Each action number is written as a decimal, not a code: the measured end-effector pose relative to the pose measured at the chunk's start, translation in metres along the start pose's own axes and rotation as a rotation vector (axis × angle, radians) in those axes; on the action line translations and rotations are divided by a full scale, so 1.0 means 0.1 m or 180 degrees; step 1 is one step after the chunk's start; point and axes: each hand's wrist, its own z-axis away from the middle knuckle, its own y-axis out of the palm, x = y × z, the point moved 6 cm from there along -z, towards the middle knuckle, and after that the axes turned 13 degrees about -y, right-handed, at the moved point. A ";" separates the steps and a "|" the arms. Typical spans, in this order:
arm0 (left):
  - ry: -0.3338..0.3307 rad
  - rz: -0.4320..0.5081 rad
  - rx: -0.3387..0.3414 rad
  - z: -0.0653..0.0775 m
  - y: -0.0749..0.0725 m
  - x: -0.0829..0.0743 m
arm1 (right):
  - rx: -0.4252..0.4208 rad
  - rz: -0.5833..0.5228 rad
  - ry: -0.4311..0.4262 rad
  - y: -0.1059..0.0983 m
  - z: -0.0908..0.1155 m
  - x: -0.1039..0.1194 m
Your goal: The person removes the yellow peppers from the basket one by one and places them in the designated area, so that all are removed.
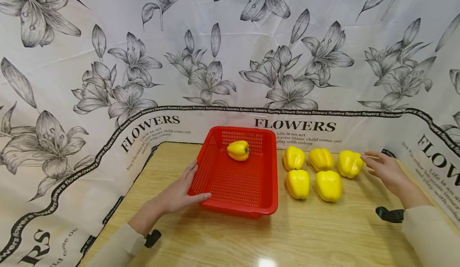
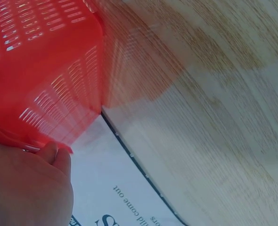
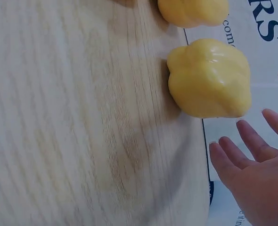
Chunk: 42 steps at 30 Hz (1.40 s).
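Observation:
My left hand (image 1: 176,195) grips the left rim of a red plastic basket (image 1: 272,171), its thumb lying over the near corner. In the left wrist view the fingers (image 2: 59,157) bend at the basket's edge. One yellow bell pepper (image 1: 238,150) lies inside, toward the back. At the far right, my right hand (image 1: 388,173) is beside the rightmost yellow bell pepper (image 1: 349,164), fingers spread and holding nothing. The right wrist view shows a small gap between the fingertips (image 3: 242,125) and that pepper (image 3: 209,80).
Several more yellow bell peppers (image 1: 328,185) stand in two rows right of the basket on the wooden table (image 1: 302,235). A white cloth with printed flowers (image 1: 215,79) hangs behind and along both sides of the table. Each wrist wears a black strap.

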 end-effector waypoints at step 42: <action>-0.0039 0.0042 0.0010 0.00 0.02 0.02 | 0.0784 0.0140 -0.1302 1.37 -0.26 2.38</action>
